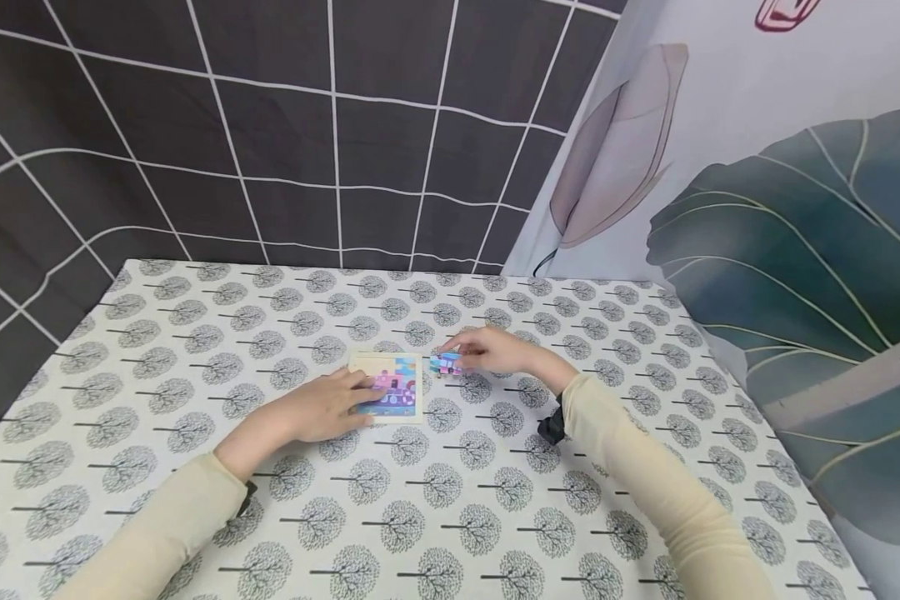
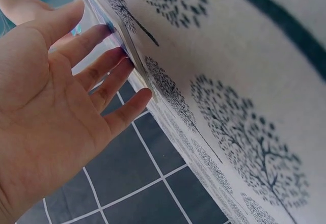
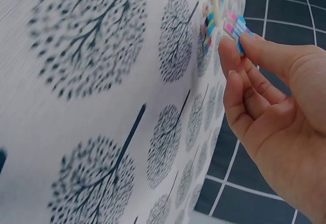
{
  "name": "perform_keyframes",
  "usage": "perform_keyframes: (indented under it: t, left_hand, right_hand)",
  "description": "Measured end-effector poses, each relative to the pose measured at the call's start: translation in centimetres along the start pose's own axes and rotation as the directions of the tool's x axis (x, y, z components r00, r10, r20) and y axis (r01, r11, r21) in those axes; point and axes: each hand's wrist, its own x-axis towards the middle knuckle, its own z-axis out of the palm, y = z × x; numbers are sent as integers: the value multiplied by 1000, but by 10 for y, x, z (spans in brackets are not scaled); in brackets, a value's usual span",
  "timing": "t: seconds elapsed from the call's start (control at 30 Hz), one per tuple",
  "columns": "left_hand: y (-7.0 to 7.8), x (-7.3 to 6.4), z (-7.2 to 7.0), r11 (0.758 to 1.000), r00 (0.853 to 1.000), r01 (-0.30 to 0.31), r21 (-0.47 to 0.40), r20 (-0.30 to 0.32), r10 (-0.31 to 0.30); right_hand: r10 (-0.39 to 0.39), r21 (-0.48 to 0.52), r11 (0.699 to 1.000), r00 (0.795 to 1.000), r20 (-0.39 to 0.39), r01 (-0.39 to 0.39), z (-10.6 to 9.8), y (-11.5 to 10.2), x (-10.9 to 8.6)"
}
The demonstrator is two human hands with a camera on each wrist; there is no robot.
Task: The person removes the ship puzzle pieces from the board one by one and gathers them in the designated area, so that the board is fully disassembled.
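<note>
A shallow, light-coloured puzzle tray lies on the table with a purple, pink and blue picture in it. Its upper left part shows bare backing. My left hand rests on the tray's left side, fingers extended and fingertips on the picture. In the left wrist view the fingers of that hand reach the tray edge-on. Just right of the tray, my right hand pinches a small colourful puzzle piece between thumb and index finger. More bright pieces lie on the cloth below it.
A white tablecloth printed with grey trees covers the table. Behind it hangs a dark cloth with a white grid, and at the right a pale curtain with large leaf prints. A black band sits at the right wrist.
</note>
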Motion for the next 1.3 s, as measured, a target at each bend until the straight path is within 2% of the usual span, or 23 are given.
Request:
perform_keyframes:
  t: [0.17,0.37,0.6,0.73,0.83,1.03,1.13,1.3]
  left_hand:
    - [0,0,0,1000,1000,1,6,0,-1]
    - [1,-1,-3,1000,1000,-9,24,-14,9]
    - [1,0,-5,999,999,-14,33,-28,15]
    - [1,1,-5,999,999,-12,35,-38,14]
    - [1,2,-5,1000,999,-12,19,-42,13]
    - [4,2,-1,1000,999,-18,-11,-48,17]
    - [3,2,-1,1000,998,-27,5,-53,27]
    - [4,2,-2,999,999,-29,16,-42,30]
  right_hand:
    - [17,-11,1000,1000,-1,-17,-1,8,-6]
    - [24,28,999,1000,6,-25,-6,12,-13]
    - [93,73,993,995,32,-95,-12,14,-16]
    - [146,40,988,988,45,-148,-11,16,-13]
    - [180,-18,984,983,24,-179,-5,20,-10]
    - [171,-90,981,985,-26,-172,5,16,-9]
    - [183,-104,978,983,1,-181,2,10,-8]
    - [258,-75,965,962,86,-252,-5,6,-5]
